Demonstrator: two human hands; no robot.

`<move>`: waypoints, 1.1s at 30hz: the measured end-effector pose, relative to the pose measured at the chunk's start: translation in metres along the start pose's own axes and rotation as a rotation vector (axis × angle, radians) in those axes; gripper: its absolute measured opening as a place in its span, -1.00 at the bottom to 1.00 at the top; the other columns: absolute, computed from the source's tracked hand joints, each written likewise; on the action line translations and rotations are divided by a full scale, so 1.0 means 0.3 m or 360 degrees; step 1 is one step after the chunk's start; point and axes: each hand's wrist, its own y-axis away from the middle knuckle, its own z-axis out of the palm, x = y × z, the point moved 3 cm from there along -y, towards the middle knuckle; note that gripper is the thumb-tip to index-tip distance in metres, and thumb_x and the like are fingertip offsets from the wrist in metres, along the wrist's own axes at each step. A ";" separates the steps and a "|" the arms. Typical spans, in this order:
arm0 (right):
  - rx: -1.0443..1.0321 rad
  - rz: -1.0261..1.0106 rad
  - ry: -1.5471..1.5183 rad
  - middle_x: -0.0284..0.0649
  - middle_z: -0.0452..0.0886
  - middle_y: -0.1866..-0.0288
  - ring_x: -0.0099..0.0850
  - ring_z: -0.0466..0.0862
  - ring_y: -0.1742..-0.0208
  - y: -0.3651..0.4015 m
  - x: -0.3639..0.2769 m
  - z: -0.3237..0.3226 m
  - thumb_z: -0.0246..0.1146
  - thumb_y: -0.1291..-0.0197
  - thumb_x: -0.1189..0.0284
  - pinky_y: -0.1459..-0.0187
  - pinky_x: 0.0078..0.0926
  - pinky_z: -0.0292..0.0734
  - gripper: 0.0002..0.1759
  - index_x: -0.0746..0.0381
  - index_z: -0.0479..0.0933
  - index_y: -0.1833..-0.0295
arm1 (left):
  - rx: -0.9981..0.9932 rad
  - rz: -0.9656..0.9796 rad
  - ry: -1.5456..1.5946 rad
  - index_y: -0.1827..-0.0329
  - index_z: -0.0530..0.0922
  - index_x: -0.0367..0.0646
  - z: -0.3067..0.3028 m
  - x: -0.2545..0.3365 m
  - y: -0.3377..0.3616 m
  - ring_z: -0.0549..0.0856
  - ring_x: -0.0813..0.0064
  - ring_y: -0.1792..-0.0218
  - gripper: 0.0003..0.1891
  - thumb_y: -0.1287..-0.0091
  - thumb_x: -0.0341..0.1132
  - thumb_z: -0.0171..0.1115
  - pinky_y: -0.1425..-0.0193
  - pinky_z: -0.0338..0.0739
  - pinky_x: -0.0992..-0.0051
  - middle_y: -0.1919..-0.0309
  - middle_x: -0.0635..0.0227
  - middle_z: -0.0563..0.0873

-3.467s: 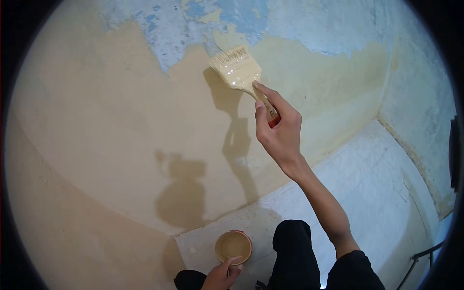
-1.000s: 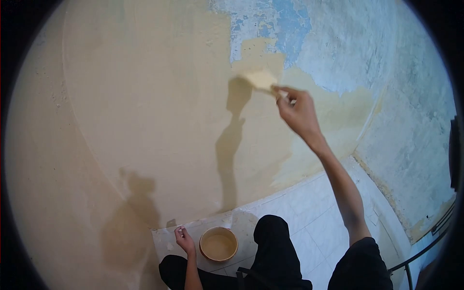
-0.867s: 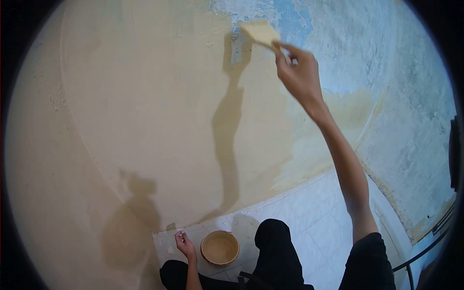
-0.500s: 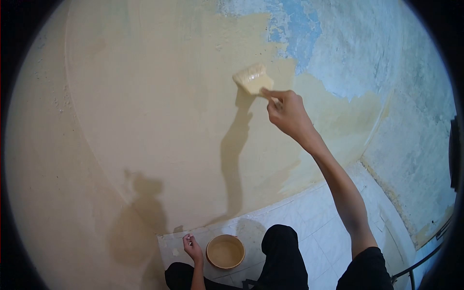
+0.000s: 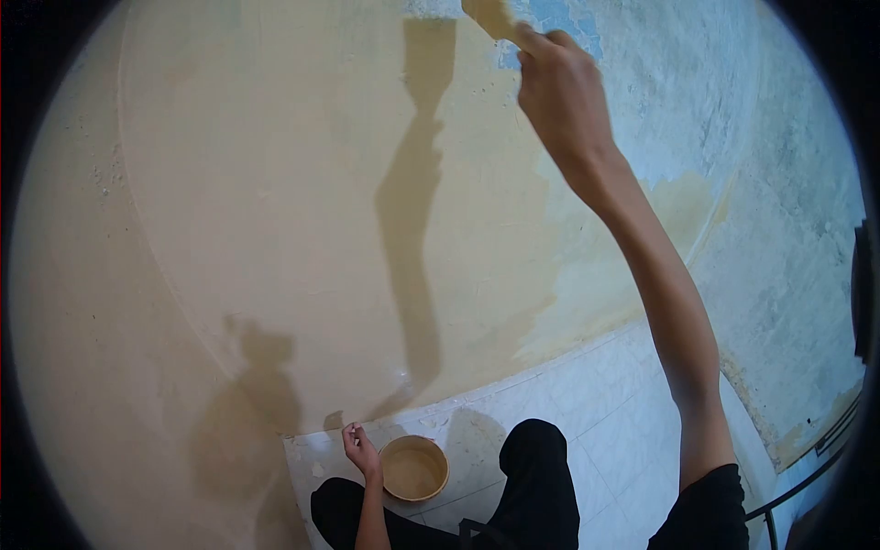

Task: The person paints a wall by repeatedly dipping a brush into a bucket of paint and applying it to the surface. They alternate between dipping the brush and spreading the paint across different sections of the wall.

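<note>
A wide paint brush (image 5: 489, 16) is in my right hand (image 5: 566, 96), raised at the top of the view with the fingers closed round the handle. Its bristle end is cut off by the frame's upper edge, close to the wall (image 5: 302, 183). The wall is mostly coated beige, with a bare blue patch (image 5: 564, 16) behind my hand. Low in the view, my left hand (image 5: 361, 449) is loosely closed, fingers curled upward, nothing showing in them. Right beside it a round tub (image 5: 414, 467) of beige paint stands on the floor.
White floor tiles (image 5: 610, 422) run along the base of the wall. My bent knees (image 5: 536, 458) flank the tub. An unpainted grey-blue wall (image 5: 779, 275) meets the beige one at the right. A dark curved bar (image 5: 797, 490) is at the lower right.
My right hand has moved upward with the brush, from the middle of the wall to the frame's top edge. My left hand stays beside the tub; the view has shifted slightly.
</note>
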 end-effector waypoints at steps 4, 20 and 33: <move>-0.0196 -0.0212 0.0710 0.04 0.52 0.46 -0.14 0.65 0.39 0.018 -0.123 0.131 0.21 0.06 0.63 0.48 -0.43 0.58 -0.65 0.43 0.53 0.06 | 0.0034 0.0084 0.0069 0.20 0.48 -0.21 0.003 0.023 0.002 0.42 0.68 0.38 -0.82 -0.37 -0.26 0.09 0.28 0.36 0.59 0.44 0.48 0.50; -0.0883 -0.0665 0.1134 -0.30 0.36 0.50 -0.55 0.37 0.43 0.410 -0.284 0.088 0.23 0.09 0.58 0.61 -0.72 0.19 -0.50 0.38 0.50 -0.09 | -0.0014 0.0001 0.0101 0.21 0.49 -0.23 -0.045 0.076 -0.004 0.44 0.59 0.32 -0.83 -0.39 -0.30 0.06 0.14 0.35 0.54 0.38 0.44 0.52; -0.0341 -0.0496 0.1130 -0.22 0.45 0.52 -0.46 0.46 0.48 0.169 -0.233 0.181 0.25 0.07 0.59 0.58 -0.64 0.39 -0.75 0.43 0.56 0.19 | -0.0022 0.0053 0.0143 0.17 0.46 -0.29 -0.051 0.068 -0.009 0.54 0.54 0.15 -0.81 -0.40 -0.30 0.04 0.05 0.42 0.54 0.26 0.33 0.59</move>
